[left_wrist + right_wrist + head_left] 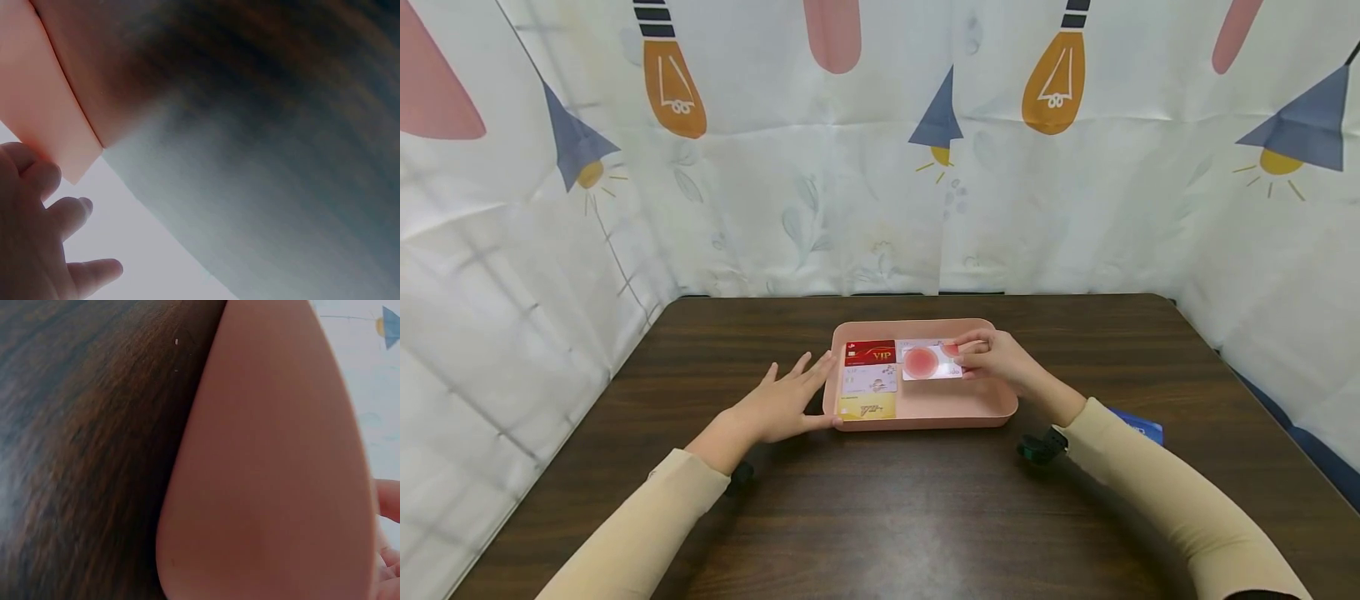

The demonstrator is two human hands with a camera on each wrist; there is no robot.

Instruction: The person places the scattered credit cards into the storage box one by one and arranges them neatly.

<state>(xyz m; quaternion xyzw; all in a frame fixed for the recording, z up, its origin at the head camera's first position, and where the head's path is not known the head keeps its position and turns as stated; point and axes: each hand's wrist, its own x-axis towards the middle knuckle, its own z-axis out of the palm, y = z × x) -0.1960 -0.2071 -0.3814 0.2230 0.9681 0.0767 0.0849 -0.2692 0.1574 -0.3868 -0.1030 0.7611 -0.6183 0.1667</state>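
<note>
A pink tray [955, 408] sits on the table with several cards in it. Down its left side lie a red VIP card [861, 353], a pale lilac card [869, 379] and a gold card [867, 407]. My right hand [1007, 362] reaches over the tray's right side and pinches a white card with a pink circle [921, 363] by its right end. This card overlaps another pale card [913, 342] beside the red one. My left hand [778, 408] rests at the tray's left edge, fingers spread, thumb at the near left corner.
A blue packet-like item [1138, 425] lies on the dark wooden table [895, 517], partly behind my right sleeve. Patterned white curtains [865, 208] surround the table at the back and sides. The right wrist view is mostly filled by the tray's outer wall [269, 456].
</note>
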